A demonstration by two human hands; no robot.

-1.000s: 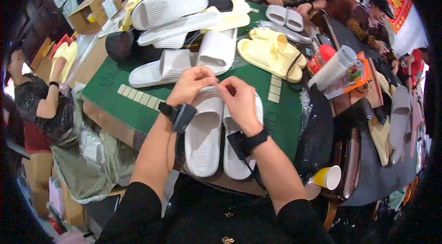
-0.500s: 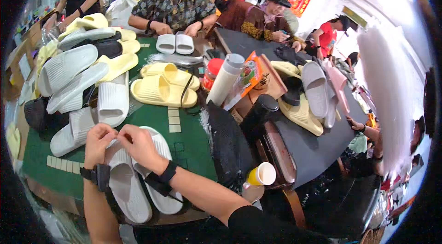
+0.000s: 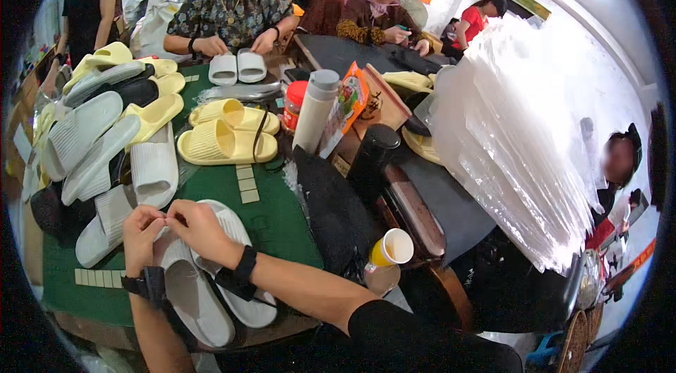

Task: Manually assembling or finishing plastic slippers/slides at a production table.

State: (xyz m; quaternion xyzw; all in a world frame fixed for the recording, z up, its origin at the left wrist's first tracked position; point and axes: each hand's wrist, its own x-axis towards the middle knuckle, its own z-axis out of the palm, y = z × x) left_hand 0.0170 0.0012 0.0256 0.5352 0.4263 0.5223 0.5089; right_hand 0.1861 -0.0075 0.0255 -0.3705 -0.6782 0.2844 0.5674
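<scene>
My left hand [image 3: 141, 234] and my right hand [image 3: 202, 234] meet fingertip to fingertip, both pinching. Whatever is between the fingers is too small to make out. Under them a pair of light grey slide slippers lies on the green mat, the left slipper [image 3: 196, 302] partly beneath my wrists and the right slipper [image 3: 248, 311] crossed by my right forearm. Just beyond my left hand, a grey slipper [image 3: 113, 222] leans at the edge of a pile, beside another grey slipper [image 3: 155, 172]. Dark bands circle both my wrists.
Yellow slippers [image 3: 229, 141] lie farther along the green mat [image 3: 282, 232]. A white bottle [image 3: 315, 109], a red-lidded jar [image 3: 294, 104], a black tumbler [image 3: 373, 155] and a yellow paper cup [image 3: 393, 248] stand to the right. Clear plastic bags [image 3: 514, 141] hang over the grey table. Co-workers sit opposite.
The stack of clear bags at the right, blurred before, has swung left and spread over the slippers on the grey table. My hands stay pinched together above the grey pair. The view has shifted slightly.
</scene>
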